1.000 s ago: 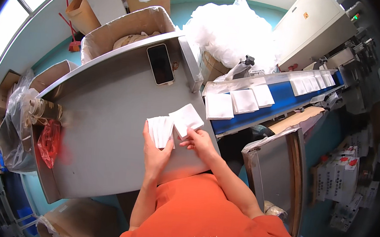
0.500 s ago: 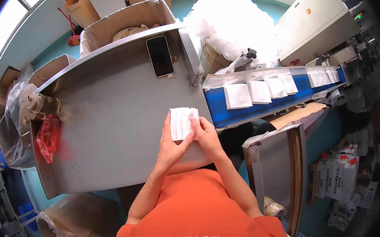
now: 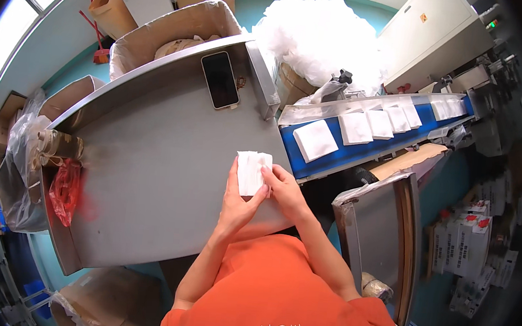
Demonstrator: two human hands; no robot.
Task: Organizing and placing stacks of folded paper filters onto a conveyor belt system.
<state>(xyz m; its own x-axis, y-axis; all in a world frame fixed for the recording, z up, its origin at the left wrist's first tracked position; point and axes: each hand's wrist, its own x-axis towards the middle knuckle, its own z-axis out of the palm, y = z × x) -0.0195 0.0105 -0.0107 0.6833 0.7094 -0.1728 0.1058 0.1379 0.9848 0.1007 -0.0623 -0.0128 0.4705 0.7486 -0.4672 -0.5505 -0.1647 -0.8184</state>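
Above the near right part of the grey metal table, a small stack of white folded paper napkins sits between both my hands. My left hand wraps its left side and lower edge. My right hand grips it from the right, thumb over the front face. Just beyond, on the blue conveyor belt, lie several white folded napkin stacks; the nearest one is turned askew. Fingers behind the held stack are hidden.
A dark-screened phone lies at the table's far edge, beside the raised metal rim. Red plastic and a brown tape roll are at the left end. A framed grey panel stands to my right.
The held stack has turned to show a flatter face; my hands have shifted slightly right and down. On the belt, the napkin stacks have moved nearer and the nearest is now askew.
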